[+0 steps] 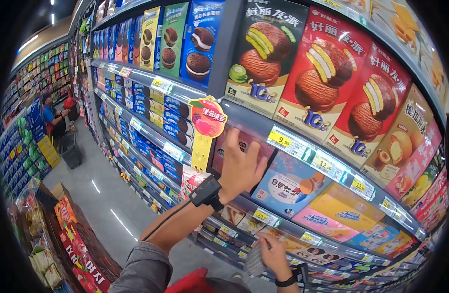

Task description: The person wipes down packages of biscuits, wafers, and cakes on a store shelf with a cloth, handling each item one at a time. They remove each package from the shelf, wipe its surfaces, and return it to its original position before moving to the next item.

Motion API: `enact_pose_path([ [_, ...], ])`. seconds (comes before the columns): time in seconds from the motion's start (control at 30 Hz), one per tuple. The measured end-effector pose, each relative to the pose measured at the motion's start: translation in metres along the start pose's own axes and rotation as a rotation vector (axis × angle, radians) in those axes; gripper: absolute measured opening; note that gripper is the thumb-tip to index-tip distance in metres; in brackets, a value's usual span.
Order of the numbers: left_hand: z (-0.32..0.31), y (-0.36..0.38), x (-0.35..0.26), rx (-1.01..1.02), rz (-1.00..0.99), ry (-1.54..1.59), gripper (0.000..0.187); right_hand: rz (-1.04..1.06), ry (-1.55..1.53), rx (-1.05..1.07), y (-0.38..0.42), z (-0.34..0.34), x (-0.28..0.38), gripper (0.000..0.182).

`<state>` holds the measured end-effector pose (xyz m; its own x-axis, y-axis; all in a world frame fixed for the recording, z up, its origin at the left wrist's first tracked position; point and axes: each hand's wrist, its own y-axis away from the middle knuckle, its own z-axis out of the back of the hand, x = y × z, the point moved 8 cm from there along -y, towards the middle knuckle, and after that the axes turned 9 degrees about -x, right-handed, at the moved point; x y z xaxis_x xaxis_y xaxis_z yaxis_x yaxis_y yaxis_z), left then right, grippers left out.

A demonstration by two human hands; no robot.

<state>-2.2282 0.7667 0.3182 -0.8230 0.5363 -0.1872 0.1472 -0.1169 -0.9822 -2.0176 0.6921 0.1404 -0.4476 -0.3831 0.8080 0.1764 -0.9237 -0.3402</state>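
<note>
My left hand [241, 163], a black strap device on its wrist, reaches up to the second shelf with fingers spread. Its fingertips are over the front of a dark maroon box [222, 158], partly hidden by the hand. Just left of it hangs a yellow tag strip [201, 146] with a peach-shaped sign. Lower down, my right hand [273, 251] has its fingers closed on a grey, finely striped cloth-like piece [255, 262] that hangs beside it. A light blue box [290, 184] stands on the shelf right of my left hand.
Red and dark green pie boxes [327, 63] fill the shelf above, over a rail of price tags [288, 141]. Blue cookie boxes [202, 41] stand to the left. A snack display [75, 244] borders the aisle floor [105, 210]. Farther back, a person [53, 117] is near a dark bin [69, 149].
</note>
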Motion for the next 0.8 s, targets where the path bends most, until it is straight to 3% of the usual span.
enact_pose_path([
  [0.2,-0.009,0.01,0.022,0.055,0.016,-0.152,0.045,-0.153,-0.063,0.022,0.053,-0.033,-0.071,0.022],
  [0.43,-0.022,-0.01,0.034,0.238,0.074,-0.166,0.058,-0.224,-0.132,0.038,0.069,-0.047,-0.098,0.023],
  [0.67,-0.028,-0.013,0.028,0.195,0.084,-0.202,0.068,-0.327,-0.123,0.031,0.068,-0.033,-0.102,0.026],
  [0.8,-0.032,-0.011,0.02,0.219,0.091,-0.267,0.07,-0.212,-0.093,0.048,0.085,-0.02,-0.128,0.027],
])
